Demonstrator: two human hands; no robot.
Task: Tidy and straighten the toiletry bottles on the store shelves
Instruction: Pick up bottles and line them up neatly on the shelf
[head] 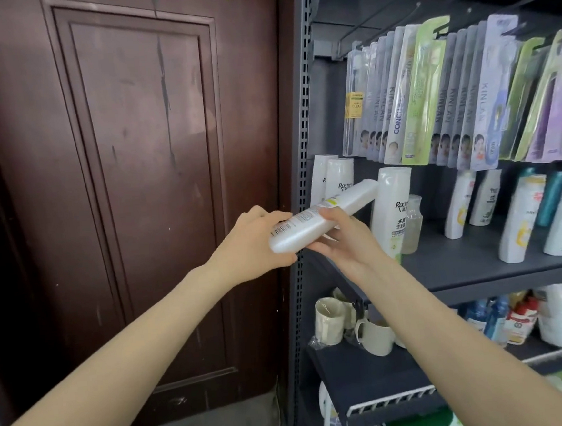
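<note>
A long white bottle (310, 224) lies almost flat in the air in front of the shelf's left upright, its back label up. My left hand (255, 241) grips its near end, fingers curled round it. My right hand (342, 238) holds it from below near the middle, thumb over the top. On the shelf (462, 265) behind stand two white bottles (336, 181) at the far left, a taller white bottle (390, 211) and a small clear bottle (412, 224). More white and teal bottles (522, 217) stand to the right, some leaning.
Packed toothbrushes (432, 100) hang from hooks above the bottles. The lower shelf (370, 377) carries cream mugs (331, 319), blue bottles and white rolls. A dark wooden door (136, 190) fills the left side. The perforated steel upright (302, 144) stands between door and shelves.
</note>
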